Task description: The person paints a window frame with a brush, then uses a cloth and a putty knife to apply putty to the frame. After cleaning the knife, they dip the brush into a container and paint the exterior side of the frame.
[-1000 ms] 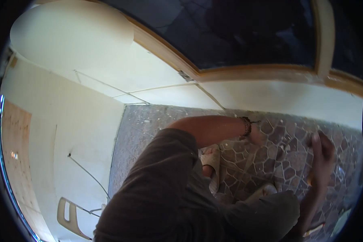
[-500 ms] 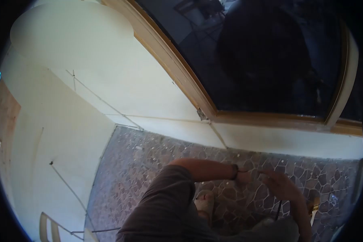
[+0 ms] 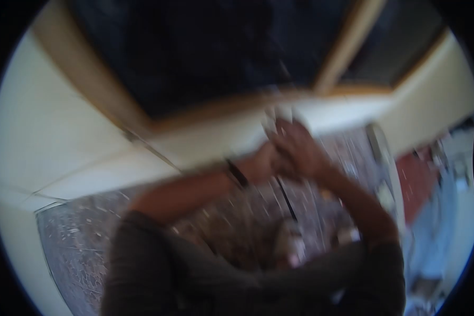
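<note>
My left hand, with a dark band at its wrist, meets my right hand in front of my body. The two overlap, so the left fingers are mostly hidden. My right fingers point away from me and are smeared by motion, with whitish streaks at their tips. Below the hands a thin dark strip runs down toward the floor; whether either hand grips it cannot be made out.
Ahead is a dark glass pane in a wooden frame, above a pale wall. Stone-patterned floor lies below, with my foot on it. At right are a reddish surface and light-blue cloth-like material, both blurred.
The view has swung to the right, bringing in the reddish and light-blue things. My hands have come together from slightly apart and reach farther forward.
</note>
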The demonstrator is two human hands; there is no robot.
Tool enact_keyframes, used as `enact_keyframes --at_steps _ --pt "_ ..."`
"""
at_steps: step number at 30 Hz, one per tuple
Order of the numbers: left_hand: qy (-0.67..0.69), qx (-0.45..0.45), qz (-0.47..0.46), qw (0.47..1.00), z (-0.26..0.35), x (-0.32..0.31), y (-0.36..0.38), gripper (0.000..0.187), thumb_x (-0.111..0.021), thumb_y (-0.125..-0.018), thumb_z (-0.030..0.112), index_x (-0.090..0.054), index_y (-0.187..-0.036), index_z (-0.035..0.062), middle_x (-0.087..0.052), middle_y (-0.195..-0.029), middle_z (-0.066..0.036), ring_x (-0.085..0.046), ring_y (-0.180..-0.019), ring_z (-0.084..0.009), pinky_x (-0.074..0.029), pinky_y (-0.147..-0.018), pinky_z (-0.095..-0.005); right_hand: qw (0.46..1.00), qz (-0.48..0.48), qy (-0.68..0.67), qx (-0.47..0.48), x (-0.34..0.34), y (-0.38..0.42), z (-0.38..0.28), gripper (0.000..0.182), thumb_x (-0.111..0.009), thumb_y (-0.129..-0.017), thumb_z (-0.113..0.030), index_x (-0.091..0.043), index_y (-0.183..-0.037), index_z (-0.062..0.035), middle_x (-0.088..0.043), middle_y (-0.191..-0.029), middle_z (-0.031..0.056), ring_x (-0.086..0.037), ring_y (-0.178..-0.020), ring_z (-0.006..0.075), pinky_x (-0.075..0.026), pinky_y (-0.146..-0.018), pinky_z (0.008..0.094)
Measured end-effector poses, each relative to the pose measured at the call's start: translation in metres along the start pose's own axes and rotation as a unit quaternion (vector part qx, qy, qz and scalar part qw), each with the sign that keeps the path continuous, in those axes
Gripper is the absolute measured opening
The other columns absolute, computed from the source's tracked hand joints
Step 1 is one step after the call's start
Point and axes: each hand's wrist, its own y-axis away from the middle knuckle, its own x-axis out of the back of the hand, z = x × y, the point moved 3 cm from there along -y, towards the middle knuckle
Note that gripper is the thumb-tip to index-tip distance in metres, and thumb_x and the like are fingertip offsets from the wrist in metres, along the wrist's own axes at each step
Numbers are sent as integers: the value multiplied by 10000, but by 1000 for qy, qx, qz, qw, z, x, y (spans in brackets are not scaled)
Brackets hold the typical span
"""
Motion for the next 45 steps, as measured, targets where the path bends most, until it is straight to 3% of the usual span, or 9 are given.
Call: enact_keyframes --at_steps 1,2,4,7,13,28,34,38,45 --pt "144 107 18 984 -13 6 -14 361 -505 -947 252 -461 -1255 70 -538 -1235 -137 -530 -1156 -266 -433 -988 -417 984 -43 171 -34 -2 14 25 714 -703 -759 -332 -419 -1374 -106 -465 -1333 167 -386 -1292 338 -230 -1091 526" --pt "446 144 -30 883 6 -6 -23 507 -293 -999 434 -410 -1343 80 -502 -1321 -151 -521 -1185 -283 -419 -991 -438 991 65 24 -118 19 31 43 624 -678 -803 -337 -473 -1339 -93 -560 -1250 138 -482 -1221 311 -286 -1072 470" --pt "174 183 -61 966 20 -1 -25 645 -156 -991 521 -303 -1446 88 -511 -1338 -149 -540 -1167 -265 -414 -964 -410 909 75 -127 -390 32 83 91 394 -575 -897 -356 -619 -1173 -78 -669 -988 177 -655 -921 290 -499 -802 363" --pt "-88 261 -56 960 -21 1 -9 624 -302 -972 556 -591 -1237 71 -647 -1143 -127 -627 -995 -190 -475 -841 -337 902 44 37 -428 30 198 133 374 -626 -857 -390 -668 -1047 -70 -673 -950 164 -658 -909 278 -508 -780 362" --pt "-298 283 -227 883 -115 -42 -19 600 -666 -814 480 -619 -1177 4 -683 -1007 -171 -659 -886 -271 -504 -804 -351 711 4 -206 -672 -38 393 91 522 -673 -827 -437 -632 -1110 0 -671 -1013 164 -645 -938 261 -501 -830 366" --pt "-381 301 -264 833 -181 -75 -23 606 -738 -721 402 -604 -1159 6 -666 -923 -207 -660 -852 -305 -511 -782 -379 455 222 -588 -631 -114 422 54 282 -606 -914 -196 -608 -1116 0 -608 -856 -3 -542 -704 65 -433 -638 233" --pt "-390 231 -248 856 -212 -118 -58 737 -789 -684 393 -522 -1252 7 -629 -1001 -194 -631 -929 -301 -498 -812 -352 380 399 -627 -550 -86 425 55 164 -568 -913 -174 -614 -957 -23 -623 -828 55 -581 -692 131 -468 -631 244" --pt "-451 177 -88 870 -247 -150 -80 1003 -822 -583 475 -363 -1366 47 -479 -1319 -211 -422 -1257 -347 -315 -1048 -440 354 549 -553 -517 -41 425 62 228 -494 -934 -222 -572 -996 -16 -654 -941 146 -660 -797 240 -541 -622 304" --pt "-416 96 72 901 -285 -200 -88 1204 -905 -443 420 -269 -1413 99 -423 -1398 -142 -300 -1367 -315 -127 -1122 -510 357 552 -562 -503 -5 415 70 284 -456 -929 -242 -526 -1043 9 -638 -1002 209 -659 -783 269 -560 -632 336"
